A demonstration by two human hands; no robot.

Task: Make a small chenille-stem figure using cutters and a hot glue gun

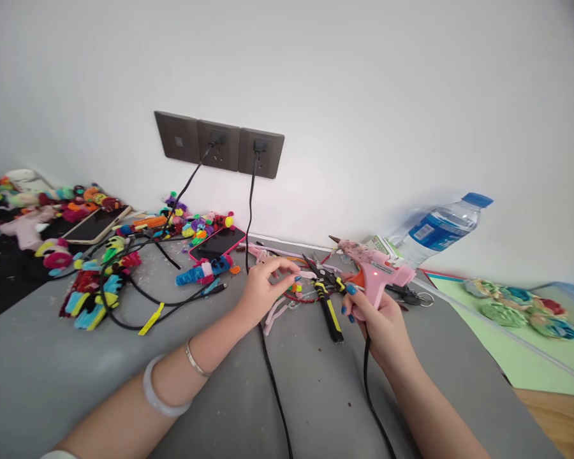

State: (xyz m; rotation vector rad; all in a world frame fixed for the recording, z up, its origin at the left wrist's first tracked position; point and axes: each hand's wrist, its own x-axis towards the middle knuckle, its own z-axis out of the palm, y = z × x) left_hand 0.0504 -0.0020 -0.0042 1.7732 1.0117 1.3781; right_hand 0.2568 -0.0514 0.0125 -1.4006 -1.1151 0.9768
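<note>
My right hand (380,319) is closed round the handle of a pink glue gun (375,268), whose nozzle points left and up and whose red light glows. Its black cord (370,382) hangs down toward me. My left hand (263,290) reaches forward over the grey table (76,382), fingers curled down onto small pink and coloured pipe-cleaner pieces (291,290); what they pinch is too small to name. Black-and-yellow pliers (328,299) lie between my hands.
Two phones (95,224) (217,243) lie among many coloured pipe-cleaner figures (90,293) at the left. Black cables run up to wall sockets (220,143). A water bottle (440,229) lies at the right by a green mat (521,344) with craft flowers.
</note>
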